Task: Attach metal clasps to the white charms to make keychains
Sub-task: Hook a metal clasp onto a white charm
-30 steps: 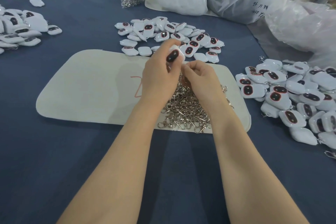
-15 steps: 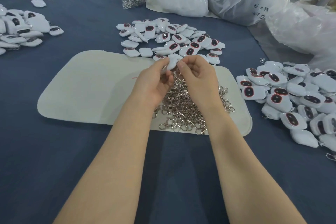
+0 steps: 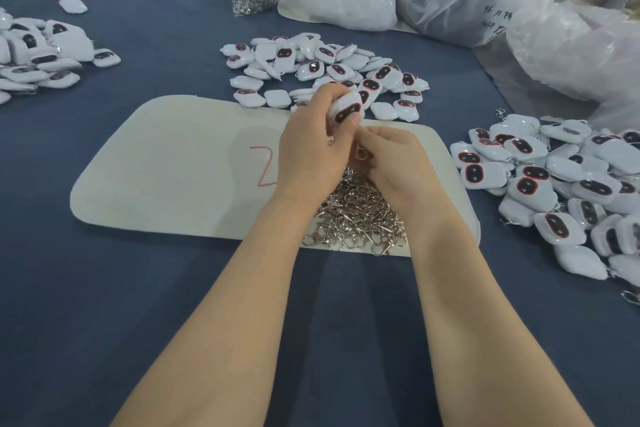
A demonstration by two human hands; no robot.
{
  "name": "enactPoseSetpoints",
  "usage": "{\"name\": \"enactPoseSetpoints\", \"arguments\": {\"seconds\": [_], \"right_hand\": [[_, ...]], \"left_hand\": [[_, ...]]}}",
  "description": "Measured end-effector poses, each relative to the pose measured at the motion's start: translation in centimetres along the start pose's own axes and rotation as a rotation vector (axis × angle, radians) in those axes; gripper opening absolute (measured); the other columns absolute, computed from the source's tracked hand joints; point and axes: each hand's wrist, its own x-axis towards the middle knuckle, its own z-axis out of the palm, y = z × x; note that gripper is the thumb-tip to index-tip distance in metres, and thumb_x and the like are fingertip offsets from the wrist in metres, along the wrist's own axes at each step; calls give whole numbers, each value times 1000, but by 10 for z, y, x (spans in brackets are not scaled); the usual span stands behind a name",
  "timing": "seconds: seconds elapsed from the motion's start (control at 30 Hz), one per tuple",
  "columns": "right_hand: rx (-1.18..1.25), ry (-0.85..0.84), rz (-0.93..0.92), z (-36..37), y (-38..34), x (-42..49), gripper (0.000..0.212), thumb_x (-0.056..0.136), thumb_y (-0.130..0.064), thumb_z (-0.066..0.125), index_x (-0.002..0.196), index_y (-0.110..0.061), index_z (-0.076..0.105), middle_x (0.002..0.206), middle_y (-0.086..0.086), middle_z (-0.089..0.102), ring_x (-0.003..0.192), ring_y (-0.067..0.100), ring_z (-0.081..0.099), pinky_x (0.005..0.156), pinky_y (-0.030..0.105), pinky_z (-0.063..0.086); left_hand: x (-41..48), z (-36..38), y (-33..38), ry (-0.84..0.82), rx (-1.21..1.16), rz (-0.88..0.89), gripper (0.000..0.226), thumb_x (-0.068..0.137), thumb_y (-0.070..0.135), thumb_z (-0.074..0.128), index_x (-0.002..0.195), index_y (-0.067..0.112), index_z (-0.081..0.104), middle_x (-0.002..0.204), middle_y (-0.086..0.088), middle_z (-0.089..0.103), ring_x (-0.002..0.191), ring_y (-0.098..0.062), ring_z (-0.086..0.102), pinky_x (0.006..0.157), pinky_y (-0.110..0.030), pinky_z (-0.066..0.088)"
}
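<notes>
Both forearms reach over the pale mat [image 3: 173, 166], the hands meeting above the pile of clasps [image 3: 360, 215]. The left hand [image 3: 311, 152] curls its fingers round a white charm [image 3: 346, 109], and the right hand [image 3: 394, 166] seems to pinch a metal clasp [image 3: 360, 153] just below it. Half a second ago the charm showed its plain back; now its dark face looks at the camera, long axis tilted lower left to upper right.
</notes>
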Motion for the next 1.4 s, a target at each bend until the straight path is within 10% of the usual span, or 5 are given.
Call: {"name": "enactPoseSetpoints", "arguments": {"seconds": [0.5,0.77,1.0,1.13,1.4], "right_hand": [[-138,74,-239,10,-2,-7,8,91,-10,61,90,-18,60,79,-3,66,65,2,60,72,21,53],[-239,93,-232,10,0,-6,6,94,-17,58,90,-15,62,76,-3,69,64,2,61,66,16,52],[-294,85,-167,5,0,-4,29,95,-16,56,68,-11,65,62,7,65,58,19,53,60,36,46],[133,6,-7,0,-2,-1,25,97,-8,52,94,14,63,79,18,58,64,16,54,72,35,53],[186,26,-79,5,-3,-3,12,94,-6,56,87,-12,64,74,0,66,65,10,60,68,22,53]], "left_hand": [[13,-6,-9,83,-1068,-962,12,90,13,62,81,6,60,66,-4,52,39,-4,49,42,-14,44],[11,-8,-9,72,-940,-870,9,92,17,61,84,14,60,61,3,52,47,-4,46,45,-15,42],[4,0,-6,4,-228,-176,20,91,19,60,111,20,62,93,13,60,77,-2,56,73,-19,47],[1,2,-3,-5,-109,0,26,91,22,60,117,20,62,92,23,56,79,-3,55,76,-21,48],[9,-2,-7,122,-661,-621,9,94,19,58,85,15,60,61,5,58,50,-3,53,55,-19,48]]}}
